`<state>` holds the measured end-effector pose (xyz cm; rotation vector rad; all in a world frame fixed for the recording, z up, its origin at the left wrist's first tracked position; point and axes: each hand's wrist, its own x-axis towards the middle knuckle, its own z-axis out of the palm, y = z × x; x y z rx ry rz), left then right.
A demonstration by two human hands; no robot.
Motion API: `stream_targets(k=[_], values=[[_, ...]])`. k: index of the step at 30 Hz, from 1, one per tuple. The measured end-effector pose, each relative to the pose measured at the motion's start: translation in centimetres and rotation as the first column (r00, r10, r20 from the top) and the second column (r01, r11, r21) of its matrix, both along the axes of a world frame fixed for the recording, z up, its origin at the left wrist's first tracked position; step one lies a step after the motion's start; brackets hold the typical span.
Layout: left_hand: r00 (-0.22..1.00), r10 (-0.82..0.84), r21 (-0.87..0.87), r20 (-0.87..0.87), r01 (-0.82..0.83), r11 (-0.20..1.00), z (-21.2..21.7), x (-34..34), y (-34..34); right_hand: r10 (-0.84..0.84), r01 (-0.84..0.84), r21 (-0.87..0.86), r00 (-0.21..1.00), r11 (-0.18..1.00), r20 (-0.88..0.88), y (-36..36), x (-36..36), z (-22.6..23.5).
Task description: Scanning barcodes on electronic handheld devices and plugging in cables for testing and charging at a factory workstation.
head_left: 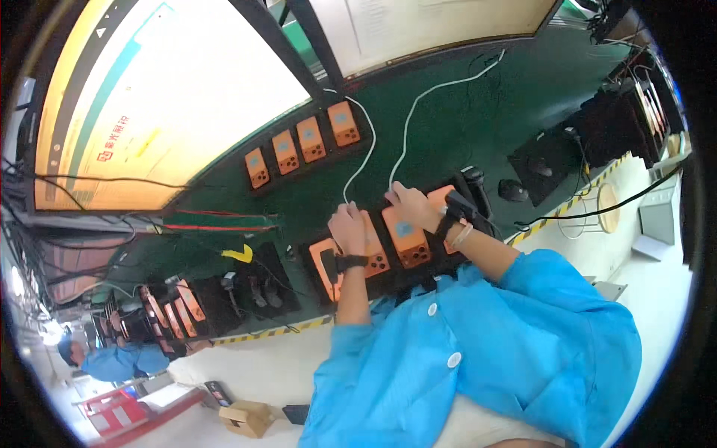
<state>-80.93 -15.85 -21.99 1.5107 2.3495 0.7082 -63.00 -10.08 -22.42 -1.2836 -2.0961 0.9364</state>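
Near the bench's front edge, several orange phones lie side by side, camera side up, on dark holders. My left hand [349, 228] is closed on the end of a white cable [364, 166], at the far end of an orange phone [374, 244]. A second white cable [410, 119] ends in my right hand [415, 207], whose fingers pinch it by the far end of the neighbouring phone [405, 237]. My fingers hide both cable ends, so I cannot tell whether they are plugged in. Under my left wrist is another orange phone [323, 267]; one more [442, 198] sits partly behind my right wrist.
Farther back, several orange phones [310, 140] stand in a row below a large lit screen [187, 82]. A second screen [433, 30] is beside it. To the right are a black handheld device [475, 187] and a mouse [513, 190]. A person in blue [123, 363] works far left.
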Motion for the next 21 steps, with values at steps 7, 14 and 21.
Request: stream_targets(k=[7,14,21], values=[[0.988,0.054,0.059,0.146,-0.063,0.996,1.4,-1.7,-0.6,-0.484,0.446,0.193,0.839,0.874,0.250,7.4,1.8,3.7],[0.951,0.090,-0.111,0.297,-0.060,0.992,1.3,-3.0,-1.5,-0.112,0.239,-0.287,0.911,0.928,0.396,15.9,-2.2,-1.1],[0.825,-0.215,0.022,0.522,0.239,0.971,2.3,-2.8,-3.2,-0.499,0.460,-0.666,0.854,0.588,0.149,25.7,-6.1,-15.1]])
